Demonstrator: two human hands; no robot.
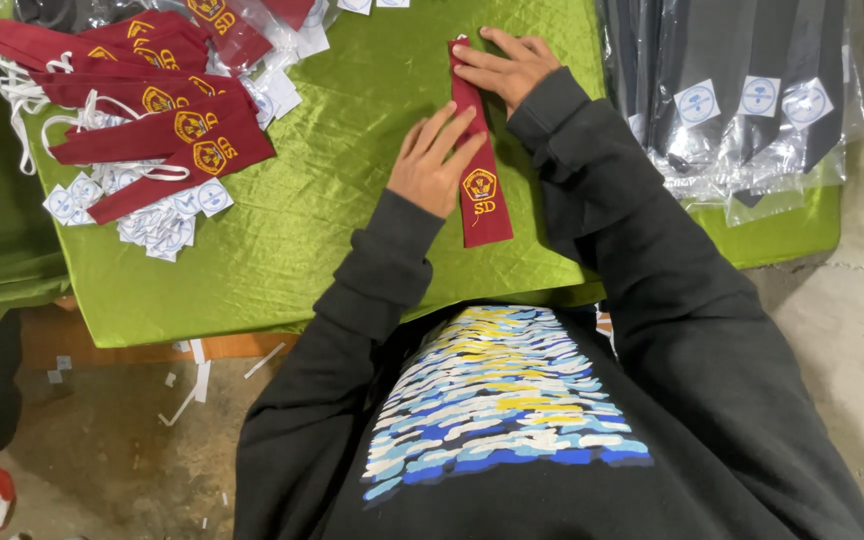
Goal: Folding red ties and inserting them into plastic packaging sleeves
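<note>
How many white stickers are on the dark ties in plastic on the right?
3 stickers show on the bagged dark ties: one at the left, one in the middle, one at the right. More may be hidden among the overlapping bags.

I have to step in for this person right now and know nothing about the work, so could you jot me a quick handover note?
Left hand: flat, fingers pressing the middle of the dark red tie.
Right hand: fingers pressing the tie's narrow top end.
The tie lies lengthwise on the green cloth, its embroidered badge end nearest the body.
Done: dark ties already in clear bags are stacked at the right.
Left: a pile of loose red ties with small white labels at the left, unbagged.
</note>
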